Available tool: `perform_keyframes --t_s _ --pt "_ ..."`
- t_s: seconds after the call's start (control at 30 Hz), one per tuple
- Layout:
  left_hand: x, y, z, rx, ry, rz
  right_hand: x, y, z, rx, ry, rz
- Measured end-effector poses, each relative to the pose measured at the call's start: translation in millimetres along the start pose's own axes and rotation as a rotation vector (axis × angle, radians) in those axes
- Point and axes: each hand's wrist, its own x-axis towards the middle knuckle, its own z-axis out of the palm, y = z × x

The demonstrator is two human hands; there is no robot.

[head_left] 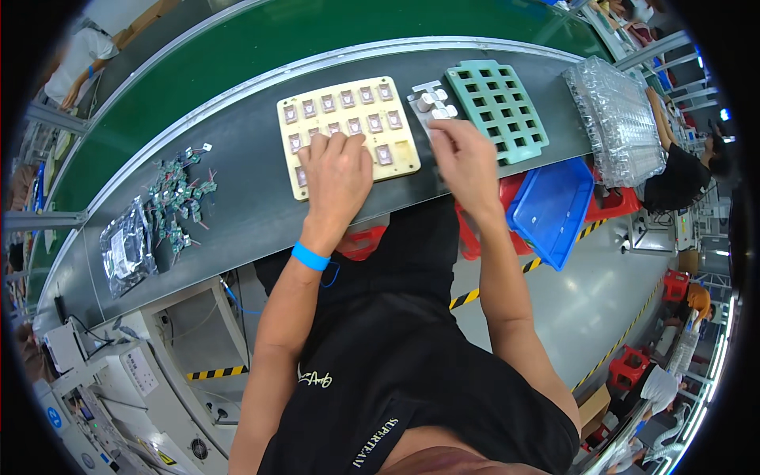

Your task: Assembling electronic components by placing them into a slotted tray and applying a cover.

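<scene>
A cream tray (406,150) with rows of small pinkish square parts in its pockets lies on the dark bench in front of me. Over its near rows is my left hand (336,170), fingers bent down together onto the parts; whatever they grip is hidden under them. To the right, my right hand (469,166) has thumb and forefinger drawn together beside a small group of white round pieces (427,101) on a pale plate. I cannot make out what lies between those fingertips. Just beyond is a green tray (508,115) with rows of square openings.
Small green circuit boards with wires (178,194) lie heaped at the left, beside a shiny plastic bag (128,249). Stacked clear plastic trays (613,119) stand at the right. A blue bin (552,202) sits below the bench edge. Behind the bench runs a green conveyor belt (332,41).
</scene>
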Motion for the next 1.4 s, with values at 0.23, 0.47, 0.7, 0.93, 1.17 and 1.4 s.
perform_keyframes --t_s 0.23,0.47,0.7,0.93,1.17,1.4 --pt "-9 -6 -20 -0.069 -0.180 0.035 -4 58 -51 -0.137 -0.087 0.274" --pt "-10 -7 -27 -0.125 -0.155 -0.004 9 72 -54 0.023 -0.253 0.384" --pt "-30 -45 -51 -0.141 0.106 -0.072 13 2 -32 -0.023 -0.210 0.073" --pt "-58 -75 -54 -0.167 0.140 -0.265 8 10 24 -0.093 -0.346 -0.011" --pt "-58 -77 -53 -0.168 0.093 -0.332 14 5 30 -0.300 -0.315 -0.091" --pt "-54 -73 -52 -0.173 0.052 -0.335 26 3 32 -0.313 -0.373 -0.005"
